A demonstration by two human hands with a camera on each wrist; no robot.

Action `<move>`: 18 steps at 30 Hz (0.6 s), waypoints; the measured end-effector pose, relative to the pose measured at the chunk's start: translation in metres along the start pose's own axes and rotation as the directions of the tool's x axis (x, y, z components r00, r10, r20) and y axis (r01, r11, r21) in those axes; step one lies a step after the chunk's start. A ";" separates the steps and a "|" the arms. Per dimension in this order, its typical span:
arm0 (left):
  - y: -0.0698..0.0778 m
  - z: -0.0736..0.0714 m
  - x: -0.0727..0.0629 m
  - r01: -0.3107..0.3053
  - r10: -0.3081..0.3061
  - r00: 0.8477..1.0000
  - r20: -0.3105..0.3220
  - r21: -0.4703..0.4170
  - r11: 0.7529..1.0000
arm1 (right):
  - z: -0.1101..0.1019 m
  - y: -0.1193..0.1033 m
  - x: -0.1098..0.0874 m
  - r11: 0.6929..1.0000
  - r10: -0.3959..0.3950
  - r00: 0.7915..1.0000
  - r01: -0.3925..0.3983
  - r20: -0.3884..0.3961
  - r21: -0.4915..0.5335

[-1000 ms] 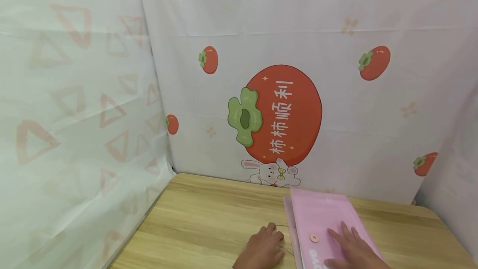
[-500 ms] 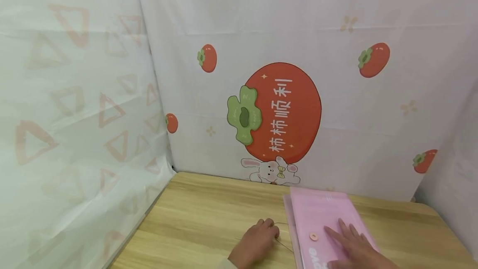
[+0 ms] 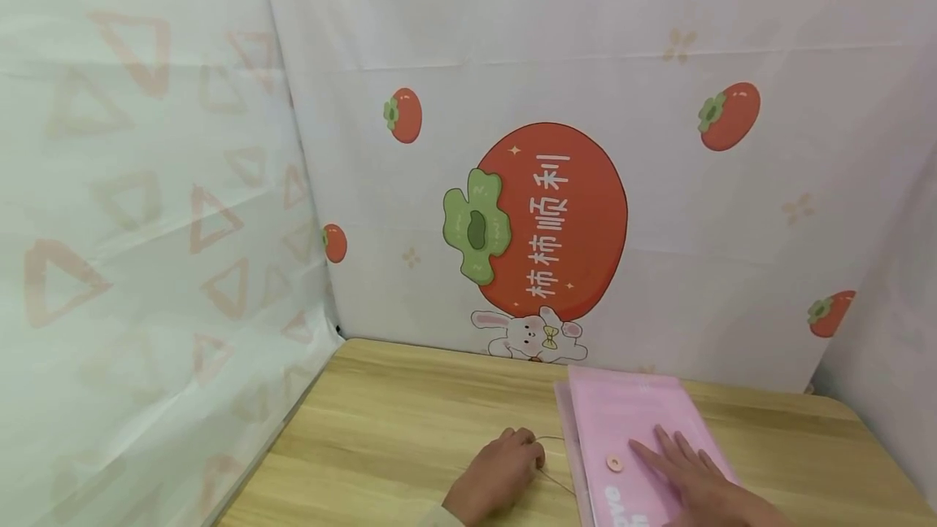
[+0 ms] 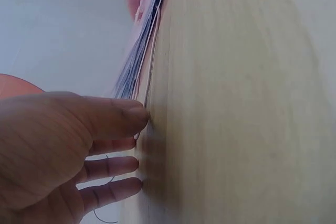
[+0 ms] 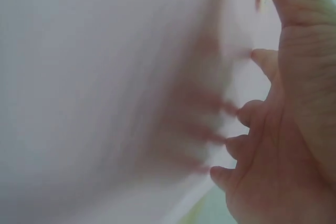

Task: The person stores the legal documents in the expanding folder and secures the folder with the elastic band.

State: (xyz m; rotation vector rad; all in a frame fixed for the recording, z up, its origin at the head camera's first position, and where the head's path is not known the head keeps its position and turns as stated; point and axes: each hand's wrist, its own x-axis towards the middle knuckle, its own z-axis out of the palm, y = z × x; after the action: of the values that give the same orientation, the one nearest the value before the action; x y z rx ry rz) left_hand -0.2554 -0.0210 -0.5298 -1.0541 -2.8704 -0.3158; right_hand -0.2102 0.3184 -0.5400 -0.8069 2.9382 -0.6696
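A pink document folder lies on the wooden table, with white lettering and a round button on its flap. My right hand rests on the flap with its fingers spread; in the right wrist view the fingertips touch the smooth pink surface. To the left of the folder, my left hand pinches a thin cord between thumb and forefinger. The cord forms a loop from the folder's left edge to these fingers. The left wrist view shows several layered sheets along the folder's side.
The wooden table extends to the left of the folder and a little to its right. A white printed cloth hangs behind it, and another cloth runs along the left edge.
My left hand has moved slightly left and away from me, drawing the cord out from the folder. My right hand has shifted a little on the flap.
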 end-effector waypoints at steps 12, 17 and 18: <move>-0.006 -0.001 0.004 -0.038 0.040 0.999 0.027 -0.070 0.997 | 0.002 -0.002 0.005 0.994 0.103 0.994 -0.101 0.044 -0.028; -0.009 0.001 0.004 -0.055 0.058 0.998 0.034 -0.081 0.995 | 0.007 -0.004 0.005 0.998 0.057 0.998 -0.058 -0.009 -0.026; -0.010 0.001 0.004 -0.064 0.066 0.997 0.033 -0.081 0.995 | 0.008 -0.005 0.005 0.998 0.063 0.998 -0.063 -0.012 -0.022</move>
State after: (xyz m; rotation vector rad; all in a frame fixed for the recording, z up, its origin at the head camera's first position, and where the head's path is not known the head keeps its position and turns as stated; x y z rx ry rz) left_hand -0.2645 -0.0258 -0.5318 -1.1753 -2.8689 -0.4143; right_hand -0.2112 0.3092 -0.5451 -0.7114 2.9723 -0.6401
